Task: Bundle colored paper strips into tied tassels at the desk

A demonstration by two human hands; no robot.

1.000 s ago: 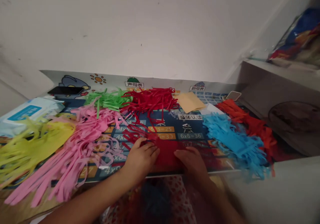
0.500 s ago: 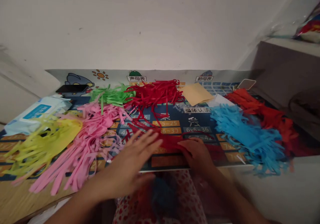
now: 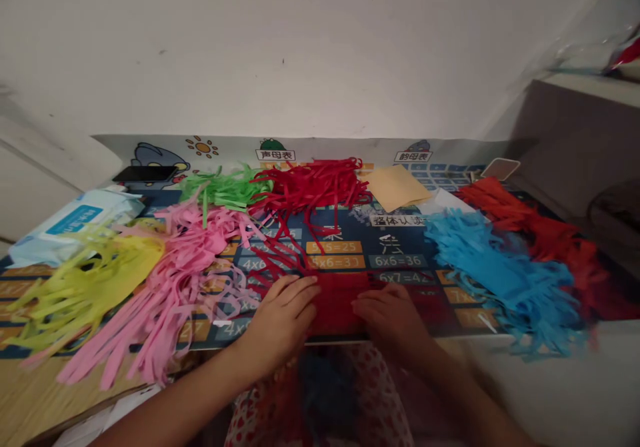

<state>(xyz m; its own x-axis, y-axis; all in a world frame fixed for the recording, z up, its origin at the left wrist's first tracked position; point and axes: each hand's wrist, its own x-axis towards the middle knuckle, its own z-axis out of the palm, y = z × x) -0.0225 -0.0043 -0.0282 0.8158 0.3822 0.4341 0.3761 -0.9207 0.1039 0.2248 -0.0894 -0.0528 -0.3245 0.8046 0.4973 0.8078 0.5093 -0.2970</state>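
Observation:
A sheet of dark red tissue paper (image 3: 337,297) with fringed ends lies in front of me at the near side of the table mat. My left hand (image 3: 285,317) has its fingers closed on the left part of the sheet, where loose red strips spread outward. At the right part, my right hand (image 3: 390,314) grips the paper with curled fingers; its fingertips are partly hidden. Just behind lies a pile of bright red paper strips (image 3: 315,184).
Green strips (image 3: 227,187), pink strips (image 3: 185,267) and yellow fringed paper (image 3: 120,267) lie left, by a wipes pack (image 3: 75,224) and a black phone (image 3: 145,174). Blue fringed paper (image 3: 500,267), orange-red fringed paper (image 3: 540,227) and a tan paper square (image 3: 397,187) lie right.
My left hand has come down from above onto the red paper and closed on it. The sheet lies flatter and nearer the table edge. My right hand stays on its right part.

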